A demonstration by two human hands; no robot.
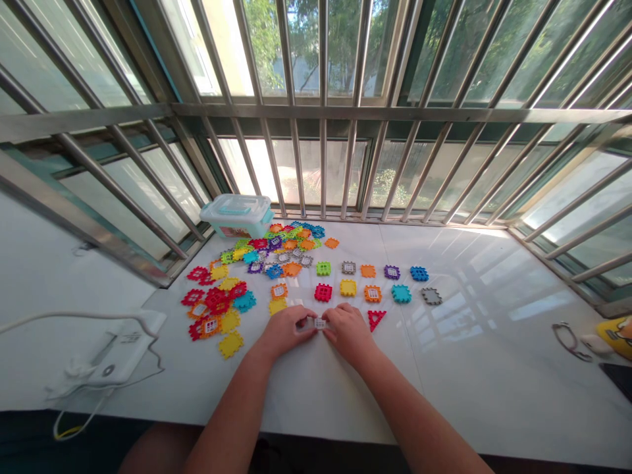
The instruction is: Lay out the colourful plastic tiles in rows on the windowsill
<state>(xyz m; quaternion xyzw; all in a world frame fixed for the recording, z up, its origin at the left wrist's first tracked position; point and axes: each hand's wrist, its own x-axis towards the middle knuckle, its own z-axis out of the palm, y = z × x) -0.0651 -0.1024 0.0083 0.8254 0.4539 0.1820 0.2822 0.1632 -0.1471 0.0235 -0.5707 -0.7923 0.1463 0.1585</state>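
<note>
Between my left hand (286, 329) and my right hand (348, 329) is a small grey building tile (320, 323) with a window grid. Fingers of both hands pinch its opposite sides, just above the white surface. Beyond my hands stand two rows of square tiles, among them a red tile (323, 292), a yellow tile (348, 288) and a green tile (323, 268). A red triangular piece (376, 320) lies just right of my right hand. Close to my left hand lie a yellow tile (277, 306) and an orange window tile (279, 290).
Loose coloured tiles (217, 299) are heaped at the left, reaching back to a lidded plastic box (237, 216). A white power strip (123, 352) with cables sits at the left edge. Glasses (570, 342) and a yellow object (617, 337) lie far right. Metal bars (323, 164) enclose the back.
</note>
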